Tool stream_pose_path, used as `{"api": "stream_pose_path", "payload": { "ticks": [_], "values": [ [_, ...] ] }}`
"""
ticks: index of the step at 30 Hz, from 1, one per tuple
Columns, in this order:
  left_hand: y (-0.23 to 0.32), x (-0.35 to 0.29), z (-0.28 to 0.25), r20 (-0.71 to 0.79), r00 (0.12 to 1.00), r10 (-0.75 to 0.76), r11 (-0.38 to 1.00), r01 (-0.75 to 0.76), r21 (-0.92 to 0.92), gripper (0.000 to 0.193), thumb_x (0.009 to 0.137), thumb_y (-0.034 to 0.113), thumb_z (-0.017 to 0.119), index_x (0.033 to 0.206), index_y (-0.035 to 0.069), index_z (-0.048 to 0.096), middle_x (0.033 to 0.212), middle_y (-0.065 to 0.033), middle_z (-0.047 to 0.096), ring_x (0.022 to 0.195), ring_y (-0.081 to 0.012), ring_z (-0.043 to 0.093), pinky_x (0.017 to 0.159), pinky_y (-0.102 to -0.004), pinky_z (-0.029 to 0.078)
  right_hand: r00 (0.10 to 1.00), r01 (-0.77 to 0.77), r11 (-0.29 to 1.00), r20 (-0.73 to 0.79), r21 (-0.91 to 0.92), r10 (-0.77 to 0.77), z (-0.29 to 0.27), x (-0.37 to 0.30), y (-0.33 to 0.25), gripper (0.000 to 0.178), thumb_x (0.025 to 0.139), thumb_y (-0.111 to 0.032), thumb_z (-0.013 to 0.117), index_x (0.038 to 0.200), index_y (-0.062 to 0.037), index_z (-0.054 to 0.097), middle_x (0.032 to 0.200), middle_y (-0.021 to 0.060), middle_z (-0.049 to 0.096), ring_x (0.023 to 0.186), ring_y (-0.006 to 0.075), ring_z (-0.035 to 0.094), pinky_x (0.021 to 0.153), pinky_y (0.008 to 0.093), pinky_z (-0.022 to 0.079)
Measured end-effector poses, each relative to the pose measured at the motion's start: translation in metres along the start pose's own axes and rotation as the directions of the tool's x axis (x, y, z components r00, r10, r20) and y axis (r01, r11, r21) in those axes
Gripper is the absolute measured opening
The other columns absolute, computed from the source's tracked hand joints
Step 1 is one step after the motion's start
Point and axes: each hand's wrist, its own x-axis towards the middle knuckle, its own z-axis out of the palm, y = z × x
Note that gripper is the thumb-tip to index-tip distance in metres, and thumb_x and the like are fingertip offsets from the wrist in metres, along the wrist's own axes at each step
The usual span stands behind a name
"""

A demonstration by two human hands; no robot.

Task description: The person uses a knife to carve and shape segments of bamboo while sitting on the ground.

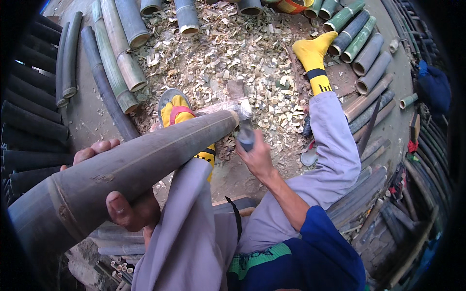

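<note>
Bamboo [131, 162] is slanting over the left leg [182, 223], its narrow-looking end pointing toward mid-view. The left hand [136, 211] is gripping it from underneath. The right hand [258, 157] is closing round a blurred tool [246, 139] just beside that end. Chips [218, 53] are littering the ground beyond; poles [116, 51] are lying on both sides.
</note>
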Motion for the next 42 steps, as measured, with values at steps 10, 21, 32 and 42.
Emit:
{"api": "stream_pose_path", "payload": {
  "ticks": [10,21,32,42],
  "values": [
    [0.001,0.000,-0.008,-0.081,0.996,-0.035,0.999,0.036,0.015,0.086,0.066,0.038,0.057,0.136,0.005,0.019,0.112,-0.0150,0.042,0.102,-0.0281,0.046,0.093,-0.0427,0.039,0.997,0.075,0.997,0.018,0.032,-0.075,-0.002,-0.002,-0.028,0.037,0.080,-0.019,0.069,0.101,0.0021,0.048,0.076,0.0166,0.064,0.070,0.0273,0.067,0.058,0.0348,0.052],
    [-0.006,0.001,-0.012,-0.094,0.995,0.015,1.000,-0.016,-0.015,0.089,0.064,0.037,0.056,0.136,0.002,0.018,0.111,-0.0178,0.041,0.103,-0.0283,0.045,0.092,-0.0418,0.038,0.997,-0.068,0.995,0.052,0.073,0.064,0.003,-0.002,-0.027,0.031,0.078,-0.017,0.070,0.097,-0.0004,0.051,0.072,0.0133,0.062,0.064,0.0221,0.064,0.058,0.0342,0.050],
    [-0.002,0.007,-0.028,-0.004,1.000,0.014,0.999,-0.014,0.050,0.089,0.061,0.038,0.053,0.134,-0.001,0.019,0.107,-0.0154,0.043,0.101,-0.0267,0.045,0.092,-0.0395,0.037,0.992,-0.124,0.984,0.037,0.127,0.121,0.001,0.000,-0.018,0.030,0.080,-0.018,0.069,0.098,-0.0001,0.052,0.072,0.0094,0.063,0.063,0.0174,0.062,0.057,0.0310,0.050],
    [0.009,0.003,-0.027,0.023,0.993,-0.113,0.992,0.114,-0.052,0.083,0.065,0.033,0.061,0.133,0.000,0.023,0.106,-0.0148,0.045,0.103,-0.0284,0.047,0.098,-0.0419,0.036,0.967,-0.201,0.979,0.166,0.032,0.193,0.005,0.003,0.008,0.033,0.079,-0.018,0.069,0.099,0.0006,0.052,0.075,0.0124,0.065,0.065,0.0204,0.065,0.059,0.0328,0.051]
  ]
}}
